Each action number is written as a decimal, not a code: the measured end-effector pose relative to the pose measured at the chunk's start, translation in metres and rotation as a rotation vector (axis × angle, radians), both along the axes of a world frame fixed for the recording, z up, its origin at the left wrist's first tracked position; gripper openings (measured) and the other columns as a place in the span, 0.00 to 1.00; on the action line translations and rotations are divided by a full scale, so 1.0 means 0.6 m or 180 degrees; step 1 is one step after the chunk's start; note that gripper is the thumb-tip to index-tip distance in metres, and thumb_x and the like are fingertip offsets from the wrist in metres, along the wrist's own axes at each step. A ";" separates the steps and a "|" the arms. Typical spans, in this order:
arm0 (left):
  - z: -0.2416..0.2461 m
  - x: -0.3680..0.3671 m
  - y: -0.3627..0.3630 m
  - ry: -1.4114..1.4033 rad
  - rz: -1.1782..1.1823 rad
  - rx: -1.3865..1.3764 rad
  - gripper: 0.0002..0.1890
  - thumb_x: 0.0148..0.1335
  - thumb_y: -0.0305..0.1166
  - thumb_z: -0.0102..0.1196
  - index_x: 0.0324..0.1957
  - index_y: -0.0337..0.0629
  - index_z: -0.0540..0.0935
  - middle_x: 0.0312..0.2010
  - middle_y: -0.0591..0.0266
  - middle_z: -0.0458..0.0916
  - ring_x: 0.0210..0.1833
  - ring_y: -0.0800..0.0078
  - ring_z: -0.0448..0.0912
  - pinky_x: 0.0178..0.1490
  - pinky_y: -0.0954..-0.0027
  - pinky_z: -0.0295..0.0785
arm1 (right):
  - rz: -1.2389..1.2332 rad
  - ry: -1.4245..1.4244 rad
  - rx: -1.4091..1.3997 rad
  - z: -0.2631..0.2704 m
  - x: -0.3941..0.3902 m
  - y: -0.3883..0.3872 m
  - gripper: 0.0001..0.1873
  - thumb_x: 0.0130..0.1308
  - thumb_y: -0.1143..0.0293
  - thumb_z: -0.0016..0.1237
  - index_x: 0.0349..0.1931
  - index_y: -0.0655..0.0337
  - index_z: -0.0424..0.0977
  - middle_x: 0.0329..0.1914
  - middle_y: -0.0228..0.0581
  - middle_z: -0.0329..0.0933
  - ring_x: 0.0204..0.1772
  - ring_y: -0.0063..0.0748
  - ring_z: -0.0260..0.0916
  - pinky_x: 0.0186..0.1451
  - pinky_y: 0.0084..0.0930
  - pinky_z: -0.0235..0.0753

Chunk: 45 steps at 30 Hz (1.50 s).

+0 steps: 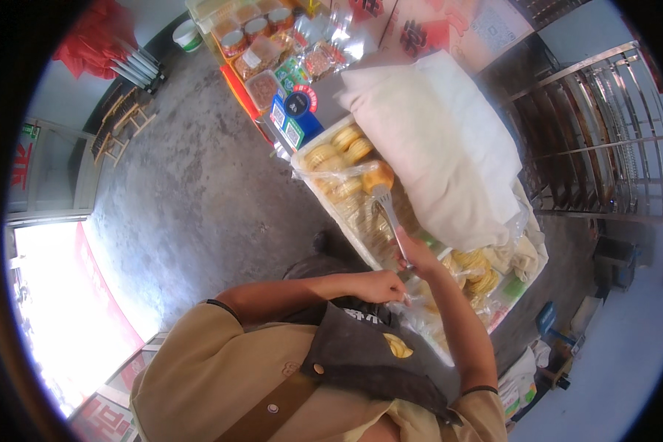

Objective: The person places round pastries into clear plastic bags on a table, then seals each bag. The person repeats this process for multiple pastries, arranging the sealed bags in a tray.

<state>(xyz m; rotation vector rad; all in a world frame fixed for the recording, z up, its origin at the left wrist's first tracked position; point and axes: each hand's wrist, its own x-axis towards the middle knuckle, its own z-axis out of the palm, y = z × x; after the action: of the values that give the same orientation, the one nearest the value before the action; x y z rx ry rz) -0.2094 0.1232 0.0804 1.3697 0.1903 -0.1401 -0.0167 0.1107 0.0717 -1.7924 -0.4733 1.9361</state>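
My right hand [415, 255] grips metal tongs [388, 207], whose slotted end is at a round golden-brown bread [378, 175]. This lies in a white foam box [340, 224] beside stacked pale yellow round breads [323, 158], partly under clear plastic film. My left hand [381, 287] is closed near the box's near side, with its fingertips pinching a clear plastic bag [420, 315]. Coiled yellow dough-like food [475, 271] lies in plastic to the right of my right hand. A thick white cloth cover [425, 143] hides the box's far part.
Beyond the box stand jars [257, 29], packaged foods [320, 58] and a payment-code stand [301, 113]. A metal rack [596, 132] is at the right. Small wooden stools [119, 124], a white bucket [188, 36] and a folded red canopy [96, 41] are at the far left.
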 end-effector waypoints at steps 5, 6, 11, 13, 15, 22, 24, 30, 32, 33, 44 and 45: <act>-0.006 0.000 -0.004 0.0166 -0.0135 0.0150 0.16 0.74 0.32 0.52 0.55 0.42 0.89 0.41 0.56 0.90 0.43 0.75 0.82 0.52 0.68 0.76 | -0.0467 0.0367 -0.0079 -0.066 -0.031 0.026 0.35 0.74 0.34 0.51 0.49 0.64 0.73 0.20 0.32 0.68 0.18 0.24 0.65 0.21 0.25 0.68; -0.008 -0.001 -0.004 0.0117 -0.0111 0.0151 0.15 0.74 0.32 0.52 0.55 0.42 0.89 0.42 0.56 0.90 0.44 0.75 0.83 0.53 0.67 0.76 | -0.0556 0.0454 -0.0120 -0.075 -0.036 0.028 0.35 0.73 0.34 0.51 0.50 0.64 0.73 0.20 0.31 0.68 0.18 0.24 0.64 0.21 0.25 0.67; -0.014 -0.008 -0.009 0.0060 0.0023 0.0091 0.16 0.74 0.32 0.52 0.55 0.42 0.89 0.41 0.56 0.90 0.43 0.73 0.83 0.52 0.66 0.76 | -0.0661 0.0637 0.0014 -0.093 -0.062 0.023 0.33 0.72 0.34 0.53 0.47 0.61 0.73 0.18 0.30 0.65 0.15 0.25 0.61 0.20 0.25 0.65; -0.012 -0.012 -0.010 0.0052 0.0067 0.0016 0.16 0.74 0.32 0.52 0.55 0.43 0.89 0.39 0.56 0.90 0.41 0.73 0.82 0.50 0.65 0.75 | -0.0721 0.0649 -0.0046 -0.090 -0.071 0.020 0.33 0.71 0.33 0.53 0.45 0.59 0.72 0.18 0.29 0.64 0.14 0.25 0.60 0.19 0.26 0.64; -0.009 -0.015 -0.008 0.0132 0.0075 0.0157 0.16 0.74 0.33 0.52 0.55 0.44 0.90 0.35 0.56 0.88 0.38 0.73 0.81 0.48 0.65 0.75 | -0.0672 0.0504 -0.0229 -0.084 -0.078 0.018 0.33 0.70 0.32 0.54 0.43 0.58 0.72 0.17 0.29 0.63 0.14 0.26 0.59 0.19 0.26 0.63; 0.008 -0.022 -0.010 0.0150 0.0281 0.0190 0.15 0.74 0.33 0.52 0.54 0.47 0.90 0.26 0.59 0.81 0.32 0.74 0.76 0.41 0.65 0.72 | -0.0590 0.0015 -0.0074 -0.084 -0.096 0.031 0.32 0.69 0.32 0.56 0.40 0.56 0.70 0.15 0.30 0.64 0.13 0.25 0.60 0.18 0.27 0.62; 0.012 -0.021 -0.012 0.0181 0.0314 0.0121 0.15 0.74 0.33 0.52 0.54 0.47 0.90 0.26 0.59 0.81 0.31 0.75 0.76 0.41 0.65 0.72 | -0.0534 -0.0104 0.0021 -0.090 -0.098 0.034 0.32 0.68 0.33 0.57 0.39 0.56 0.70 0.16 0.31 0.64 0.13 0.25 0.61 0.17 0.28 0.62; 0.014 -0.023 -0.017 0.0262 0.0408 0.0098 0.15 0.73 0.32 0.52 0.52 0.44 0.90 0.25 0.59 0.80 0.31 0.76 0.76 0.39 0.66 0.72 | -0.0755 0.0019 0.0338 -0.086 -0.086 0.026 0.30 0.69 0.35 0.58 0.40 0.56 0.69 0.16 0.29 0.63 0.12 0.24 0.59 0.16 0.27 0.62; 0.006 -0.022 -0.022 0.0229 0.0451 0.0148 0.14 0.73 0.31 0.52 0.51 0.42 0.90 0.25 0.59 0.81 0.31 0.76 0.76 0.40 0.66 0.72 | -0.0663 0.0083 0.0309 -0.074 -0.084 0.013 0.30 0.69 0.35 0.58 0.40 0.55 0.69 0.16 0.29 0.62 0.13 0.24 0.58 0.16 0.27 0.62; 0.001 -0.021 -0.024 0.0194 0.0478 0.0192 0.14 0.72 0.30 0.52 0.50 0.41 0.90 0.26 0.59 0.82 0.31 0.76 0.76 0.40 0.66 0.72 | -0.0658 0.0086 0.0302 -0.069 -0.084 0.009 0.29 0.69 0.36 0.59 0.40 0.54 0.69 0.16 0.28 0.62 0.13 0.23 0.58 0.16 0.27 0.61; -0.029 0.000 -0.042 0.0283 0.0470 0.0215 0.13 0.74 0.31 0.53 0.49 0.39 0.90 0.34 0.56 0.87 0.37 0.76 0.80 0.45 0.66 0.74 | -0.0911 0.0161 -0.0258 -0.070 -0.088 0.025 0.29 0.70 0.36 0.58 0.50 0.53 0.69 0.18 0.27 0.62 0.14 0.23 0.58 0.16 0.25 0.61; -0.025 0.001 -0.041 0.0264 0.0503 0.0275 0.13 0.74 0.32 0.54 0.50 0.39 0.90 0.33 0.56 0.87 0.37 0.76 0.80 0.45 0.66 0.74 | -0.0898 -0.0026 -0.0233 -0.072 -0.089 0.024 0.28 0.71 0.38 0.58 0.52 0.53 0.69 0.17 0.27 0.62 0.13 0.24 0.59 0.16 0.26 0.61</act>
<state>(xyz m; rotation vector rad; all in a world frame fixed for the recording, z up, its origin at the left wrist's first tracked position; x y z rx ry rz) -0.2089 0.0983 0.0651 1.4299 0.3767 -0.0570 -0.0702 0.1252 0.0284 -1.8030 -0.1431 1.7708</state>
